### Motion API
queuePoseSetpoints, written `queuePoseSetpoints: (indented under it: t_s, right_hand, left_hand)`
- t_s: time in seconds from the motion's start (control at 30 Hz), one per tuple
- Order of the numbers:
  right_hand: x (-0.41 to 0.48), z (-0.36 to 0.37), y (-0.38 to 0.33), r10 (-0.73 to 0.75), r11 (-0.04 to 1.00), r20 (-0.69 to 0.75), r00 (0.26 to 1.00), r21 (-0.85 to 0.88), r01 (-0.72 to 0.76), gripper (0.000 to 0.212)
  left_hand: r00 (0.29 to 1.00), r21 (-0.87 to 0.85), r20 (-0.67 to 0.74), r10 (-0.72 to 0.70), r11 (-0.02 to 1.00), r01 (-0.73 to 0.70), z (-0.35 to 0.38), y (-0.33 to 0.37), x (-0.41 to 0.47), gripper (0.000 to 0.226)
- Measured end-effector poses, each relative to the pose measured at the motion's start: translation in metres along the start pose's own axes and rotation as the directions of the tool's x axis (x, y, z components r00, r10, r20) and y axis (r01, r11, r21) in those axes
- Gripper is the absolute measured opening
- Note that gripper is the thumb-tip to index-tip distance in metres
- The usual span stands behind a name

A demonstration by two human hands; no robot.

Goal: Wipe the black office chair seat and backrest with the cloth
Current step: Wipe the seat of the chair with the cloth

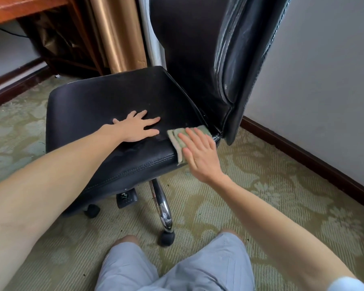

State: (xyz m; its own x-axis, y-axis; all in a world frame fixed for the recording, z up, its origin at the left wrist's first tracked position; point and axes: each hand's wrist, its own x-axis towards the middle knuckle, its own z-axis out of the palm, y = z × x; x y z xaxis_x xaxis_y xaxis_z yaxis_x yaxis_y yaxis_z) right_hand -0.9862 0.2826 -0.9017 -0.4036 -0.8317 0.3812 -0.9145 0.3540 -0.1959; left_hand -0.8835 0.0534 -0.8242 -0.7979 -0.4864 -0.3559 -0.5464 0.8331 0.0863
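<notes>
The black office chair's seat (pixel 105 106) fills the middle of the head view, its worn backrest (pixel 200 49) rising at the upper right. My left hand (pixel 138 127) lies flat on the seat with fingers spread, holding nothing. A folded green cloth (pixel 173 136) sits on the seat's right front corner, draped over the edge. My right hand (pixel 198 153) presses flat on top of the cloth, fingers pointing toward the backrest; the hand hides part of the cloth.
The chair's chrome base leg (pixel 163 208) and castors stand on patterned green carpet (pixel 271 185). A wall with dark skirting (pixel 315 152) runs close on the right. Gold curtains (pixel 116 34) and a wooden desk (pixel 19 9) stand behind. My knees in grey shorts (pixel 177 267) are below.
</notes>
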Motion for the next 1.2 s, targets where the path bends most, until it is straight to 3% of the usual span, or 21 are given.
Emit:
queuePoseSetpoints:
  t_s: [0.2, 0.4, 0.5, 0.8, 0.97, 1.07, 1.2]
  right_hand:
    - [0.020, -0.006, -0.002, 0.198, 0.980, -0.036, 0.980, -0.009, -0.199, 0.053]
    - [0.079, -0.016, -0.021, 0.206, 0.978, 0.265, 0.942, -0.023, -0.208, 0.048]
    - [0.080, -0.015, -0.019, 0.197, 0.980, 0.311, 0.930, -0.038, -0.195, 0.050]
    - [0.035, -0.024, 0.010, 0.316, 0.947, 0.208, 0.926, -0.007, -0.322, 0.051]
    - [0.042, -0.008, 0.017, 0.443, 0.892, 0.013, 0.897, 0.090, -0.442, 0.051]
    - [0.032, 0.003, -0.006, 0.411, 0.907, -0.105, 0.906, 0.145, -0.395, 0.057]
    - [0.007, 0.017, -0.065, 0.257, 0.952, -0.081, 0.963, 0.193, -0.238, 0.053]
  left_hand:
    - [1.000, -0.010, -0.013, -0.013, 1.000, 0.013, 0.000, 0.007, 0.002, 0.057]
    - [1.000, -0.020, -0.006, -0.021, 1.000, 0.021, -0.001, 0.013, 0.004, 0.056]
    - [1.000, -0.024, -0.013, -0.029, 0.999, 0.028, 0.001, 0.013, 0.005, 0.057]
    - [1.000, -0.017, -0.024, -0.010, 1.000, 0.009, 0.000, 0.011, 0.007, 0.059]
    - [1.000, -0.019, -0.028, -0.010, 1.000, 0.009, -0.001, 0.011, 0.006, 0.057]
    - [1.000, -0.024, -0.022, -0.013, 1.000, 0.012, 0.000, 0.013, 0.007, 0.057]
    - [1.000, -0.020, -0.011, -0.024, 1.000, 0.024, 0.000, 0.012, 0.005, 0.056]
